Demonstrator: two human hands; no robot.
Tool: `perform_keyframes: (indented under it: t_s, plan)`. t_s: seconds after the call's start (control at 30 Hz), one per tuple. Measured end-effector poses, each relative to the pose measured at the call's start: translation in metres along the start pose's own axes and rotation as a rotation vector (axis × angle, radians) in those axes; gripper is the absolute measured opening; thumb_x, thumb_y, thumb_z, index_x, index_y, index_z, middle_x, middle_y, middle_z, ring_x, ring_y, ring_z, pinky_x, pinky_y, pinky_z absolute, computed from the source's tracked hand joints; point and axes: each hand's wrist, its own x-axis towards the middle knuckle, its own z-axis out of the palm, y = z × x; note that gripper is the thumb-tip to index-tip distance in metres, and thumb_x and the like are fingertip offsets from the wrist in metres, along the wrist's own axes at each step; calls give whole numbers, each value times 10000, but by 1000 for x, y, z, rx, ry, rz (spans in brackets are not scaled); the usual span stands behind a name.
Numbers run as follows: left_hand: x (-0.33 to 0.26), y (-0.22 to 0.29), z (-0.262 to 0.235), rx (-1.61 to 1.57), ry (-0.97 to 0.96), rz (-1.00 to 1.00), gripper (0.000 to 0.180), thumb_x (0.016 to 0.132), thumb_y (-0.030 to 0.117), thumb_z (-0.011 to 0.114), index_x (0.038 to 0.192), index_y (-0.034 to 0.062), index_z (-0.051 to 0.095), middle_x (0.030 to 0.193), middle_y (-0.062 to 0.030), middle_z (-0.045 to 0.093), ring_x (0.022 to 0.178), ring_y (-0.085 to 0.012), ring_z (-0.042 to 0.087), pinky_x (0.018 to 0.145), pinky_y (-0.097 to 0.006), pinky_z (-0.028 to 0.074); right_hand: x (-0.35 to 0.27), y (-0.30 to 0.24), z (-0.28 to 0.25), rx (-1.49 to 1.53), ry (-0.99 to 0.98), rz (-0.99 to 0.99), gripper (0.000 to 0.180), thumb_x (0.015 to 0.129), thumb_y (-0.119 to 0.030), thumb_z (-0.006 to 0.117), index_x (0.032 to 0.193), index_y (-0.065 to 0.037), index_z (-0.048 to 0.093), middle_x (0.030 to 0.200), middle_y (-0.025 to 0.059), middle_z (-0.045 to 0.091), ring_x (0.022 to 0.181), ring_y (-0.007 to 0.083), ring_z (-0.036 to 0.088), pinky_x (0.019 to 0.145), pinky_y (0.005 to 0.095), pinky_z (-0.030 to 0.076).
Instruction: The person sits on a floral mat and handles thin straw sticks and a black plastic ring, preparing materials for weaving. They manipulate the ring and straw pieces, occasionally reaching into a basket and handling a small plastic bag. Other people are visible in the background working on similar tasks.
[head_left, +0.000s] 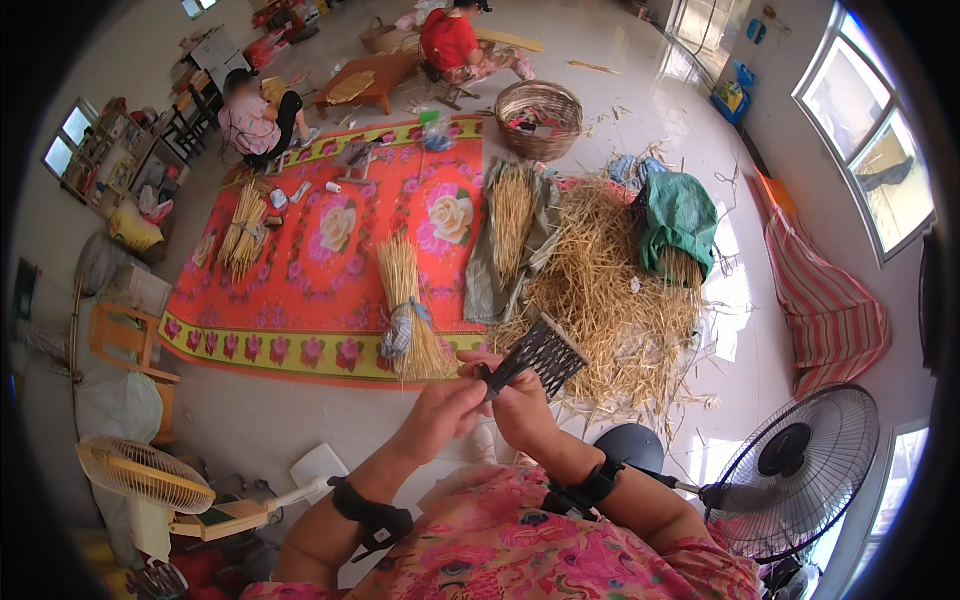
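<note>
Held up in front of my body is a dark openwork piece point(550, 362) with a lattice pattern and a pale, straw-coloured far edge. Its narrow black end lies between my two hands; the lattice part fans out to the right. My left hand point(447, 408) pinches the narrow end, fingers closed. Around the same piece, just below the lattice, my right hand point(524, 408) is closed too. Some fingertips are hidden behind it. A tied bundle of straw point(402, 300) stands beyond my left hand, with a blue band and a checked cloth at its base.
Loose straw point(600, 300) is heaped on the floor ahead to the right, beside a green sack point(678, 225). A red floral mat point(290, 290) spreads left. Fans stand at both sides, a black one point(790, 470) and a cream one point(145, 480). Two people sit working farther off.
</note>
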Motion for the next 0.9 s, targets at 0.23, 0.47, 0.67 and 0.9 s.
perform_keyframes:
  t_s: [0.23,0.47,0.67,0.9]
  plan:
    - [1,3,5,2,-23,-102,400,996,306,373,897,-2,610,503,56,318,417,-40,228,412,-220,196,-3,9,-9,174,-25,85,251,856,-98,629,1089,-9,643,745,-20,603,608,51,502,664,224,424]
    - [-4,8,7,350,106,42,294,948,261,492,876,17,639,521,-17,467,447,-113,425,456,-248,333,7,-30,-22,-193,-125,391,153,861,-146,635,954,-27,659,893,65,673,760,111,636,685,268,499]
    - [-21,21,11,1021,168,422,181,869,225,589,807,57,569,563,-156,520,517,-350,520,467,-397,406,7,-102,-18,-1056,71,-29,143,845,-133,639,909,-6,643,838,71,659,712,139,606,623,250,481]
    - [-22,17,11,1108,149,520,190,856,241,604,787,73,548,534,-115,533,487,-328,545,441,-413,411,6,-146,32,-1369,-683,-404,382,691,-124,731,1038,-65,582,1012,106,588,1011,304,526,919,398,392]
